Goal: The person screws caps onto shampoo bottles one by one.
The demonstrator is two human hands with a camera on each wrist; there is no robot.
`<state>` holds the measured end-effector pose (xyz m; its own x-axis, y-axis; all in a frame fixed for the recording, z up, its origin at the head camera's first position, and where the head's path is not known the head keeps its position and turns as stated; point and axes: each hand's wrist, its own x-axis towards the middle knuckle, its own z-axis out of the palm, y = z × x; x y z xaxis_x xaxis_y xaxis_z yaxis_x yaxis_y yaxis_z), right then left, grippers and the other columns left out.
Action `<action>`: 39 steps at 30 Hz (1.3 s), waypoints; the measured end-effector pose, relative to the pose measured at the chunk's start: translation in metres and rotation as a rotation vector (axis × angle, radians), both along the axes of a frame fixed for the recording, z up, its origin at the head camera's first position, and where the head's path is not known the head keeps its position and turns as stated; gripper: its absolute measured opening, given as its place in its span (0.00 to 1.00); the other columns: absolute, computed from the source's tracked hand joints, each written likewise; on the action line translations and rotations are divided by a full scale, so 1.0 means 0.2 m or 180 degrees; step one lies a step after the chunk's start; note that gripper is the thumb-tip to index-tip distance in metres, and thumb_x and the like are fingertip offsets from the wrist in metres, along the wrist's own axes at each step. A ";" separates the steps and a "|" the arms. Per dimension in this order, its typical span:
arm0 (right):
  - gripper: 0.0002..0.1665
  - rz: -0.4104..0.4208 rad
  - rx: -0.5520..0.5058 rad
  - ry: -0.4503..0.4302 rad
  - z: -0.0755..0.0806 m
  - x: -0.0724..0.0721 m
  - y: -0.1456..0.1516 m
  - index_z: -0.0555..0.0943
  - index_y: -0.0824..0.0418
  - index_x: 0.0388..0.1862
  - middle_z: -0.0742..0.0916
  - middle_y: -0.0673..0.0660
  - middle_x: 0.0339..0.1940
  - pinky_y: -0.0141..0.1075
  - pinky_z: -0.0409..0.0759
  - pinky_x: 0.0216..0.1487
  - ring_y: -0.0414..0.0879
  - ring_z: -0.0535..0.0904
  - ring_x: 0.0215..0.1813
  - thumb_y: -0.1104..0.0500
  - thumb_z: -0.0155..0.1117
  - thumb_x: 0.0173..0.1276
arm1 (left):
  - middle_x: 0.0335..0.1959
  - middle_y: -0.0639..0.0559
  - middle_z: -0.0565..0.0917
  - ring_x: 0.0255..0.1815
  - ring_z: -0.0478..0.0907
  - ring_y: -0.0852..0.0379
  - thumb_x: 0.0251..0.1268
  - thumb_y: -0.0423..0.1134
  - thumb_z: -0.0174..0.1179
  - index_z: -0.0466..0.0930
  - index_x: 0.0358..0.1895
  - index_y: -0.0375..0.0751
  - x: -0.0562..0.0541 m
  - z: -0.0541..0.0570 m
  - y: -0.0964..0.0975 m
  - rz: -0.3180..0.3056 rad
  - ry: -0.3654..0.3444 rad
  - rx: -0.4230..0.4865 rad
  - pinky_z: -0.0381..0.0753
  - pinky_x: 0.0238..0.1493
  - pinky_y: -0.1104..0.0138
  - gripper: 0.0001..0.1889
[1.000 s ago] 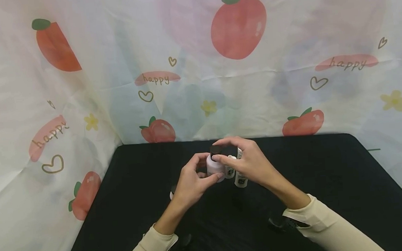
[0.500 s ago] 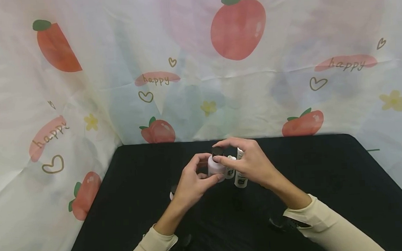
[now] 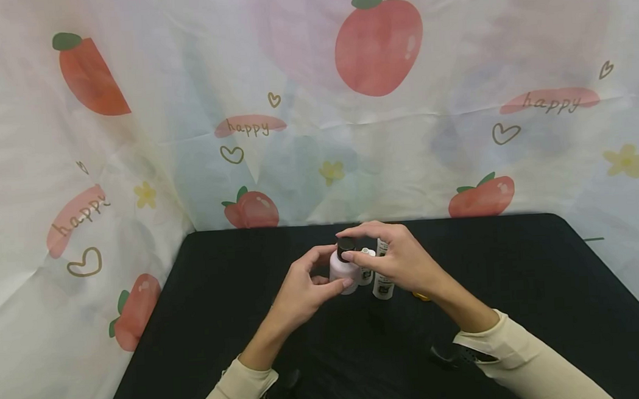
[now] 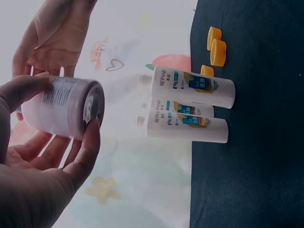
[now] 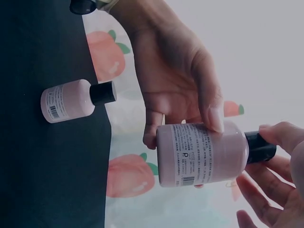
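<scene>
My left hand (image 3: pixel 298 292) grips a pale pink bottle (image 5: pixel 204 154) round its body, thumb on one side and fingers on the other. The bottle is raised off the table, upright in the head view, with a printed label showing in the right wrist view. Its black cap (image 5: pixel 260 147) sits at the neck, pinched between the thumb and fingers of my right hand (image 3: pixel 397 256). In the left wrist view the bottle's base faces the camera, and my hands partly cover its body.
Three white printed bottles, including a front one (image 4: pixel 192 88), stand behind on the black table (image 3: pixel 494 274). Several orange caps (image 4: pixel 218 52) lie near them. A second pink bottle (image 5: pixel 66 100) with a black cap stands to the left, hidden in the head view by my left arm.
Both hands and the pink bottle have sunk very slightly. My left forearm now covers the second pink bottle in the head view, and an orange cap shows beside my right forearm.
</scene>
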<state>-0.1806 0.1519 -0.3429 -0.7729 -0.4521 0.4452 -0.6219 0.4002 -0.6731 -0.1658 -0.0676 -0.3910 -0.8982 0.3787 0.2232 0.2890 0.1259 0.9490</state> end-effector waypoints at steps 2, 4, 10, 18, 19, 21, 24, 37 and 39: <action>0.20 0.0024 0.0016 -0.0001 0.00 0.00 0.00 0.85 0.52 0.59 0.87 0.47 0.57 0.45 0.80 0.58 0.44 0.80 0.61 0.55 0.72 0.69 | 0.60 0.42 0.80 0.56 0.81 0.47 0.62 0.34 0.72 0.72 0.70 0.39 0.00 0.01 -0.01 -0.0010 -0.0010 -0.0021 0.86 0.47 0.66 0.32; 0.20 0.0032 0.0029 -0.0004 0.00 0.00 0.00 0.85 0.51 0.60 0.86 0.47 0.57 0.46 0.80 0.58 0.44 0.80 0.62 0.55 0.72 0.69 | 0.59 0.42 0.80 0.56 0.81 0.47 0.62 0.34 0.72 0.72 0.70 0.39 0.00 0.00 -0.01 0.0001 0.0012 -0.0017 0.86 0.47 0.67 0.32; 0.20 -0.0167 0.0021 -0.0092 0.00 0.01 -0.01 0.85 0.49 0.57 0.86 0.45 0.57 0.46 0.79 0.58 0.42 0.79 0.62 0.50 0.74 0.67 | 0.58 0.42 0.81 0.55 0.82 0.46 0.59 0.31 0.73 0.75 0.65 0.39 0.00 -0.01 0.00 0.0172 0.0161 -0.0008 0.87 0.44 0.67 0.29; 0.16 -0.0438 0.0062 0.0142 0.00 0.02 -0.07 0.87 0.49 0.50 0.88 0.45 0.48 0.43 0.80 0.50 0.43 0.82 0.54 0.51 0.77 0.63 | 0.53 0.44 0.82 0.50 0.84 0.50 0.55 0.30 0.75 0.76 0.59 0.41 0.00 -0.03 0.02 0.0471 0.0262 -0.0027 0.88 0.41 0.64 0.28; 0.16 -0.0427 0.0066 0.0194 0.00 0.02 -0.07 0.87 0.49 0.49 0.88 0.45 0.47 0.42 0.80 0.49 0.43 0.82 0.53 0.51 0.77 0.63 | 0.53 0.44 0.82 0.50 0.83 0.50 0.54 0.30 0.76 0.76 0.59 0.40 0.00 -0.03 0.02 0.0493 0.0265 -0.0035 0.88 0.41 0.63 0.28; 0.15 -0.0382 0.0042 0.0261 0.00 0.02 -0.08 0.87 0.50 0.49 0.88 0.45 0.46 0.40 0.80 0.47 0.42 0.83 0.51 0.53 0.77 0.63 | 0.53 0.44 0.81 0.51 0.83 0.51 0.54 0.30 0.76 0.76 0.58 0.40 0.01 -0.03 0.02 0.0509 0.0262 -0.0050 0.88 0.41 0.62 0.28; 0.15 -0.0302 -0.0002 0.0320 -0.01 0.02 -0.09 0.87 0.50 0.48 0.88 0.44 0.45 0.38 0.81 0.48 0.41 0.83 0.49 0.54 0.77 0.63 | 0.54 0.44 0.81 0.53 0.82 0.50 0.55 0.32 0.76 0.75 0.59 0.40 0.01 -0.03 0.01 0.0477 0.0215 -0.0091 0.88 0.43 0.61 0.28; 0.17 0.0065 0.0248 0.0161 -0.05 0.00 -0.10 0.87 0.50 0.50 0.88 0.42 0.46 0.42 0.80 0.53 0.41 0.81 0.52 0.53 0.78 0.62 | 0.53 0.51 0.80 0.53 0.80 0.52 0.59 0.39 0.75 0.77 0.60 0.41 0.00 0.01 -0.08 0.0149 0.0192 -0.0695 0.86 0.52 0.59 0.27; 0.17 0.0128 0.0294 0.0110 -0.06 0.00 -0.10 0.87 0.50 0.51 0.88 0.42 0.47 0.41 0.80 0.54 0.41 0.80 0.53 0.53 0.78 0.63 | 0.52 0.52 0.81 0.50 0.80 0.55 0.58 0.39 0.75 0.78 0.59 0.41 0.00 0.02 -0.09 0.0100 0.0263 -0.0922 0.86 0.52 0.58 0.26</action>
